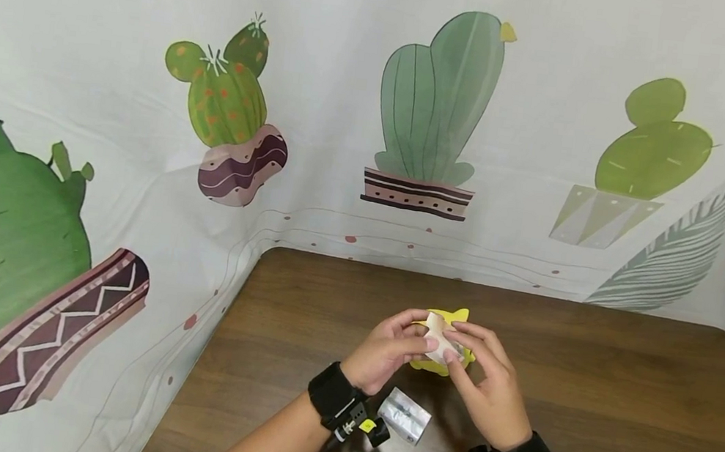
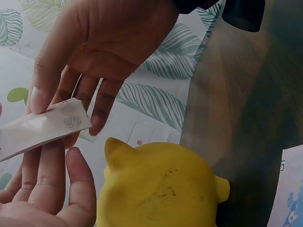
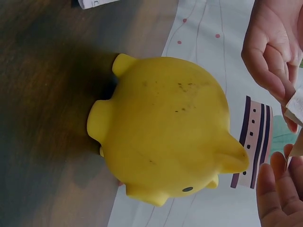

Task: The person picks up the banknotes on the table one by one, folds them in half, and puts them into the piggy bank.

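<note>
Both hands are raised over the table, close in front of a yellow piggy bank [image 3: 165, 118]. Between them is a pale folded paper note [image 2: 42, 127] marked "20". My left hand [image 1: 389, 347] pinches its left part, thumb on the near face and fingers behind. At the other end, the thumb and fingertips of my right hand [image 1: 492, 379] pinch the note too. The piggy bank stands on its feet, partly covered by the hands in the head view; dark specks show on its round body.
A silvery printed packet [image 1: 405, 416] lies on the brown wooden table [image 1: 616, 400], nearer the body than the piggy bank and beside the left wrist. Behind the table's far edge hangs a white cloth [image 1: 329, 105] with printed cacti. Both wrists wear black straps.
</note>
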Available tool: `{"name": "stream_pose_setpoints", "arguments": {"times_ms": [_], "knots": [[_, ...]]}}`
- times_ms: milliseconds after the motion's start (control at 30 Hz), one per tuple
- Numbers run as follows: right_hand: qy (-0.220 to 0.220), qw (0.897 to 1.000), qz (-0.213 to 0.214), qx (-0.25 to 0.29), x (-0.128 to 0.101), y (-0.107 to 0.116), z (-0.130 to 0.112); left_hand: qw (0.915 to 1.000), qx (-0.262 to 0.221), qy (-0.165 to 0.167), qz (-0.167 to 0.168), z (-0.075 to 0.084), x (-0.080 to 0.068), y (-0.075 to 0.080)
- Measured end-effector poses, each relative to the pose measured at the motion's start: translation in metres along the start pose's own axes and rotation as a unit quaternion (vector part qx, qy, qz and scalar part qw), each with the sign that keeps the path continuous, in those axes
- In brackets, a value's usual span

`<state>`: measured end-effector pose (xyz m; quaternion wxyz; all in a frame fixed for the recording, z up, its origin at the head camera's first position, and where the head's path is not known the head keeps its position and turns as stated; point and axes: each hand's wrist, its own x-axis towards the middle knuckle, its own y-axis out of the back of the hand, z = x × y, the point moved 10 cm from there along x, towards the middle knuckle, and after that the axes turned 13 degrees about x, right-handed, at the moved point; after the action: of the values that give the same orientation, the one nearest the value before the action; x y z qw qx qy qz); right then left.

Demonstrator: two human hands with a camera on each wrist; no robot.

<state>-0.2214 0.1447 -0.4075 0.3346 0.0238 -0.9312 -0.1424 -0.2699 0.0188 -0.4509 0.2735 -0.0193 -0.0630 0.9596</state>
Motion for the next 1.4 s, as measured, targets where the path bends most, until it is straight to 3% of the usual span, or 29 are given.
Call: {"name": "stream_pose_setpoints", "arguments": {"times_ms": [433,700,1000,1400], "knots": [[-0.013,1.000,-0.004,-0.009,-0.0003,-0.0034,0.0013,0.9999,0.007,0.004,0.014,0.0008,0.0000,0.0030],[0.008,1.000,0.007,-0.003,-0.0001,-0.0015,-0.0005,0.9994,0.011,0.010,0.030,-0.0025,0.0016,0.0060],[-0.010,1.000,0.008,-0.016,0.0006,0.0004,0.0011,0.9987,0.010,0.020,0.046,-0.0054,0.0013,0.0081],[-0.016,0.999,0.018,-0.027,-0.0014,0.0007,0.0010,0.9990,0.018,0.006,0.039,-0.0044,0.0020,0.0057]]}}
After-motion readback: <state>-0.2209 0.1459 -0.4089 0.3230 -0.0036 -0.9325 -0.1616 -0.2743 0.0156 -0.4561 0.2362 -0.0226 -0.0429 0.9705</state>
